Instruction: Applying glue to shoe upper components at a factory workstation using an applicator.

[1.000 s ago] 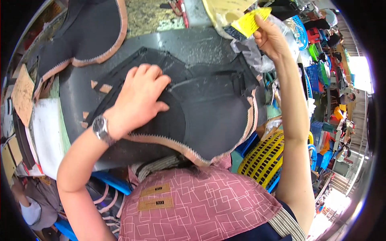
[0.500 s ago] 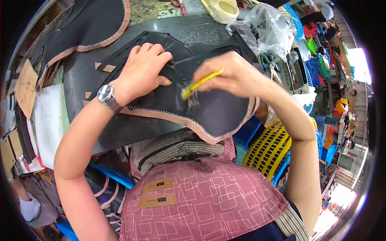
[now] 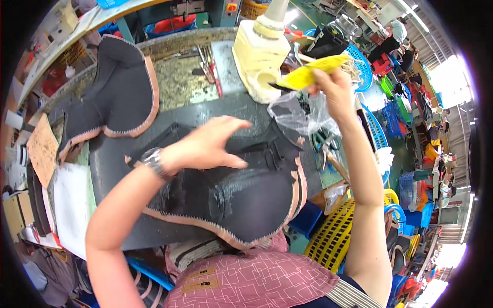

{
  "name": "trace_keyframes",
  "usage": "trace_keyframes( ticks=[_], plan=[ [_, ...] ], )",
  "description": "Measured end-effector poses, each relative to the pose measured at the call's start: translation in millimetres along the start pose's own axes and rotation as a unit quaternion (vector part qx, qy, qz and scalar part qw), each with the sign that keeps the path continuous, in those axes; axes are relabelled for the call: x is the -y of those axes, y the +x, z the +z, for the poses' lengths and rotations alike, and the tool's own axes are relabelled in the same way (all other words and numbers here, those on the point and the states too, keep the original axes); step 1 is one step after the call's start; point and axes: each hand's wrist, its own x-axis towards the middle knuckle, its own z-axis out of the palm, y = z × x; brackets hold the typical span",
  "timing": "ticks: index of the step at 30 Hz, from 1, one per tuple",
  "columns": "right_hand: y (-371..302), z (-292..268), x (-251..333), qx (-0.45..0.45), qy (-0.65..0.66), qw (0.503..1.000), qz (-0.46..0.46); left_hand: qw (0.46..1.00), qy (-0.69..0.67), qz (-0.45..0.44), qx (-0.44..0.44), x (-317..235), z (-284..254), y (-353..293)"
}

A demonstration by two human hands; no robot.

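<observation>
In my right hand [image 3: 335,90], at the upper right, is a yellow brush [image 3: 313,73], smeared by motion. Its dark tip points left, beside the round mouth of a cream glue pot [image 3: 261,56]. My left hand [image 3: 205,143] hovers over a black sewn upper piece [image 3: 251,205], thumb and fingers apart and nothing held. That piece lies flat on the dark work board [image 3: 115,179], with a pink-beige zigzag-stitched edge along its near side. A wet, shiny patch shows near its middle.
A second black piece [image 3: 128,92] with the same edging lies at the left. Pens and tools [image 3: 210,69] rest behind the board. Clear plastic bags [image 3: 295,113] and scissors [image 3: 323,143] lie right of it. A yellow basket [image 3: 328,231] stands at the lower right.
My right hand has lifted the brush off the black piece and carried it up to the glue pot. My left hand has risen from the piece. The view has tilted farther forward.
</observation>
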Motion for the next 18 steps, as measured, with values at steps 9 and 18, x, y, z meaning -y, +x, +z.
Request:
trace_keyframes(
  ticks=[9,18],
  plan=[
    [41,28,-80,-0.049,0.011,0.996,0.079,0.985,-0.123,-0.083,0.093,20,26,23],
    [27,38,-64,0.071,0.480,0.850,0.203,0.937,-0.156,-0.296,-0.097,41,-31,-77]
  ],
)
